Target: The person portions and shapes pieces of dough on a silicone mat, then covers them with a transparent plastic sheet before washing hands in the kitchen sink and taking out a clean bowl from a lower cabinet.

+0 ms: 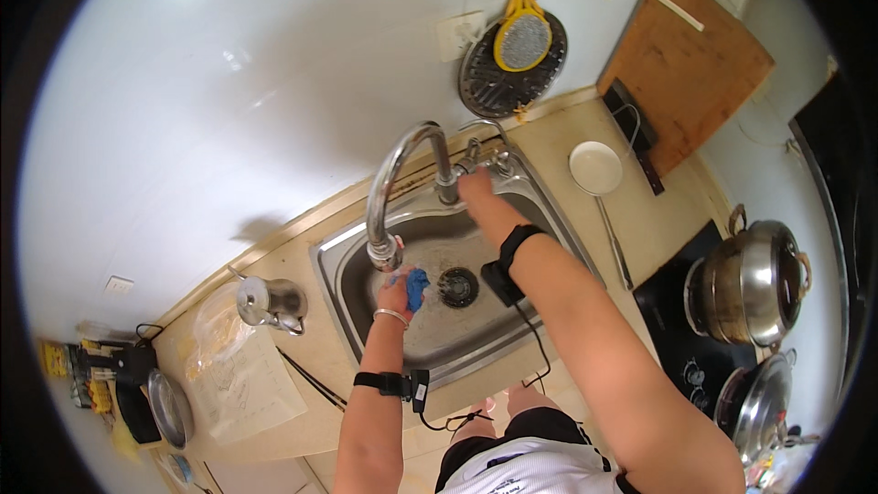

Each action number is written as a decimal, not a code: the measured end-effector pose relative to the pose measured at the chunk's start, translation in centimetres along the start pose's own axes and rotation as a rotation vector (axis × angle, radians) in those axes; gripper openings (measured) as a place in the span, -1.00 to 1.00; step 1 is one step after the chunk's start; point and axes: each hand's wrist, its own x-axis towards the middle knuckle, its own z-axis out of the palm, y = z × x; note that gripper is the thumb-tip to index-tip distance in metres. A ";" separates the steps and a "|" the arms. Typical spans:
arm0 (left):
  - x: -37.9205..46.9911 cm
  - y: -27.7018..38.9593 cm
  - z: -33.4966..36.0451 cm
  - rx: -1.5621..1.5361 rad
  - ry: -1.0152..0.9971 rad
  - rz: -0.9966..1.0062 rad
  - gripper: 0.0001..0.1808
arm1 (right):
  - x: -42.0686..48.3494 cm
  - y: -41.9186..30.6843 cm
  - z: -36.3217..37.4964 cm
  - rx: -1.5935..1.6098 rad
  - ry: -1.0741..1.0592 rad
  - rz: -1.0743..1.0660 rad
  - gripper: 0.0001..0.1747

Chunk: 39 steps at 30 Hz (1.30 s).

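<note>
A crumpled blue cloth [416, 289] is held in my left hand [393, 293], low in the sink basin [370, 350] and just below the spout [385, 252] of the chrome gooseneck faucet [377, 185]. Wet streaks show on the steel beside the drain strainer [458, 287]. Up at the faucet's base, my right hand [476, 185] reaches to the tap fittings [468, 159]; it is blurred, and its fingers are mostly hidden, so I cannot tell whether they grip the handle.
Left on the counter are a steel kettle [271, 302], a plastic bag [219, 326], a paper sheet [254, 384] and black chopsticks [312, 379]. On the right lie a white ladle [595, 168], a cutting board [693, 55], and a steel pot [748, 285] on the black cooktop [662, 319].
</note>
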 end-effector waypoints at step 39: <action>-2.7 -1.0 6.6 0.492 0.303 0.302 -0.58 | -16.5 4.6 0.1 0.844 -0.818 0.423 -0.74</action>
